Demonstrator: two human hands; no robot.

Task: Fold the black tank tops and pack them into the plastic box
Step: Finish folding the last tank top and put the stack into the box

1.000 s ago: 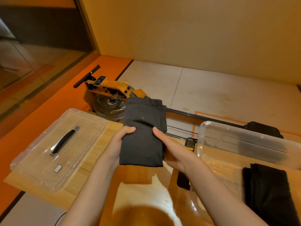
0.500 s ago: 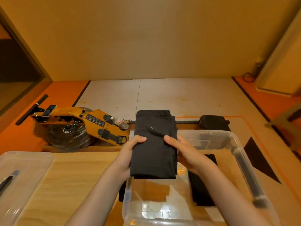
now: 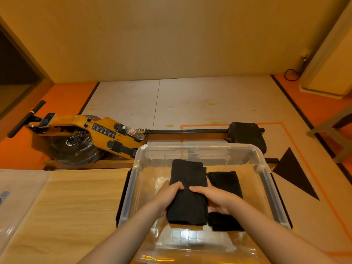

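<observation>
The left hand (image 3: 167,197) and right hand (image 3: 215,199) each clasp a side of the folded black tank top (image 3: 187,208), thumbs on top, inside the plastic box (image 3: 266,180) at the table (image 3: 76,206)'s right edge. A second folded top (image 3: 224,181) lies alongside, possibly touching.

Past your wooden surface (image 3: 76,206) a yellow rower (image 3: 106,134) lies along the floor. Its black handle (image 3: 25,119) is at the far left and its black seat (image 3: 246,133) sits on the rail to the right. A clear bottle (image 3: 133,131) lies on the rower's frame near the rail. Behind it you see pale floor mats (image 3: 190,103) bordered by orange floor (image 3: 62,96). A black triangle (image 3: 294,174) marks the mat at right, and a black cable (image 3: 290,74) loops by the far wall.
</observation>
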